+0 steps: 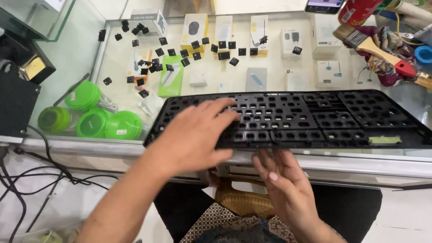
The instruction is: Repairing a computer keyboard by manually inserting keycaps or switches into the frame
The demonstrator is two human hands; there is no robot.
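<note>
Left hand (198, 137) lies palm-down, fingers spread and flat on the left half of a black keyboard frame (315, 117), gripping nothing. Right hand (283, 180) is open, palm up, fingertips touching the frame's near edge from below, at the worktop's front lip. The frame sits lengthwise across the front of the glass worktop (405, 157), keycaps stripped off, empty slots showing, a small pale green strip on its right front edge.

Beyond the frame, loose black keycaps (189, 54) lie scattered over the glass, mostly toward the left and middle. Under the glass: small white boxes in rows, some with yellow panels (194, 31), one upright green-and-white pack (171, 76), a grey flat pack (256, 78). Left compartment holds round bright green cases (103, 121) with white cable beside them.

Far right on the worktop: a wooden-handled brush with red grip (373, 47) resting on a patterned cloth (387, 67), a red can (357, 11) behind it, a blue ring (424, 54) at the edge. A black box (15, 103) stands at left, dark cables (31, 180) hanging below. Metal trim runs along the counter front.
</note>
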